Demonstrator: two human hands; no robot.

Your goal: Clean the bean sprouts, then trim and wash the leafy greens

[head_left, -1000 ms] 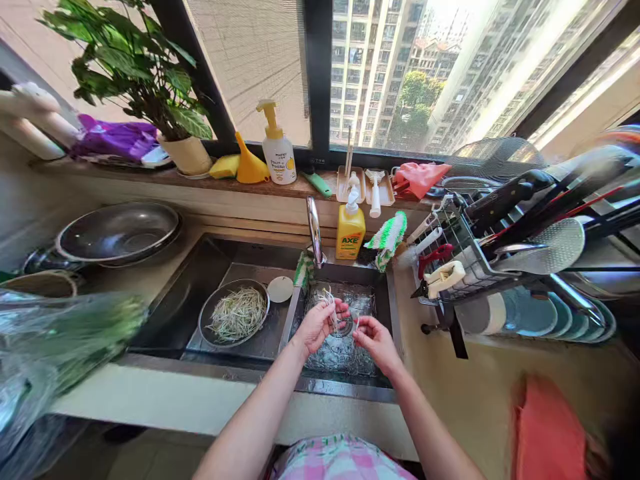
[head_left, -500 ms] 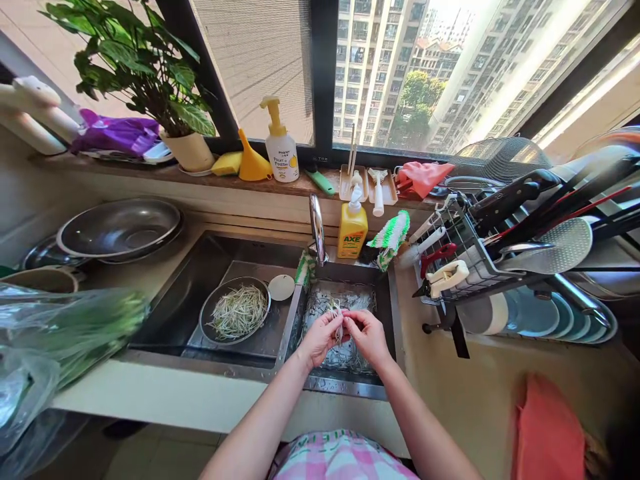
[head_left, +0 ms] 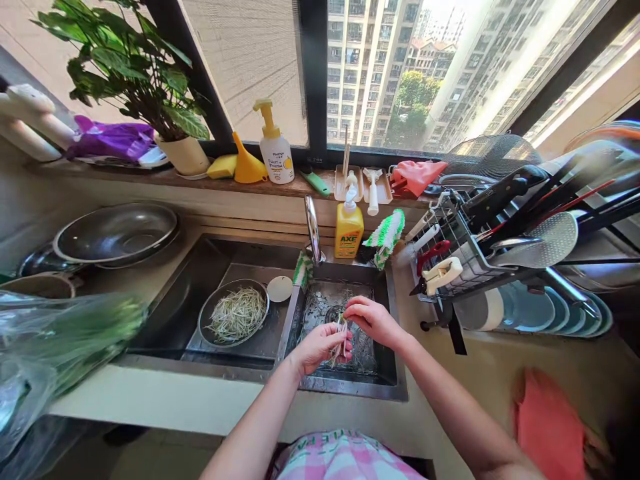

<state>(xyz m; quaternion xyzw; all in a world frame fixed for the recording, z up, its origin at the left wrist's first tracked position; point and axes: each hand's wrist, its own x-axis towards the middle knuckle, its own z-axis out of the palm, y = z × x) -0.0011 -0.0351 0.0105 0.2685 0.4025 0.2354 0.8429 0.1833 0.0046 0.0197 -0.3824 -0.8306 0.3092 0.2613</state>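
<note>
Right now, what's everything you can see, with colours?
Sprouts: many, whitish, in bowl.
Bowl: one, grey, left basin.
Pan: one or more, black, left.
Bag: one, clear, far left.
Plant: one, green, windowsill.
Funnel: one, yellow, windowsill.
Sponge: one, yellow, windowsill.
Tap: one, silver, behind basins.
Bottles: two, white and yellow, near tap.
Rags: two, green-white, beside tap.
Rack: one, grey, right.
Plates: several, bluish, under rack.
Cloth: one, red, lower right.
Left hand: one, bare, over right basin, holding sprouts.
Right hand: one, bare, beside it.
</note>
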